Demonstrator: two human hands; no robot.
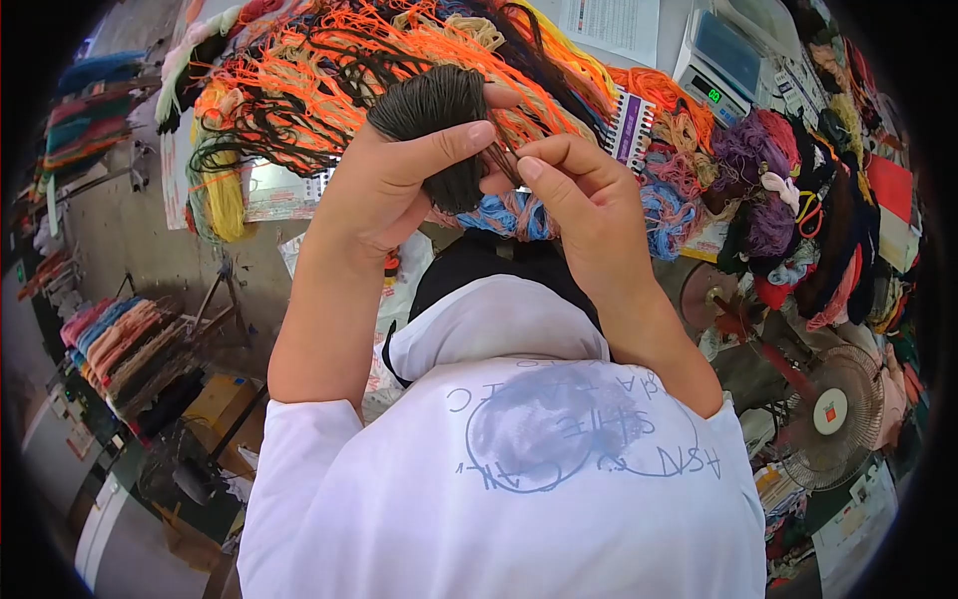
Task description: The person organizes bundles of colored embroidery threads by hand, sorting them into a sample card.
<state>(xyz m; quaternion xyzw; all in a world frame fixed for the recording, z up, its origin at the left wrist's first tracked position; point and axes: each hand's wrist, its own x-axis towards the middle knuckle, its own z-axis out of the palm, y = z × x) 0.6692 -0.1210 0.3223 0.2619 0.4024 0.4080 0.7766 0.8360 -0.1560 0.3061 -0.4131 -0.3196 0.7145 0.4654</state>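
A thick bundle of dark yarn [451,110] is gripped in my left hand [409,185], with the thumb lying across its front. Close by on the right, my right hand [584,195] pinches a few thin dark strands [507,165] between thumb and forefinger. These strands run up beside the bundle; where they join it cannot be made out. Behind both hands spreads a large heap of orange, black and tan yarn [299,85] on the table. Blue and pink yarn [509,217] lies just below my hands.
A digital scale [714,75] stands at the back right, near a printed sheet [614,25] and a purple spiral-bound card [631,125]. Purple and multicoloured yarn [763,170] piles up at right. A fan [833,414] stands lower right. Yarn hanks hang on a rack [130,344] at left.
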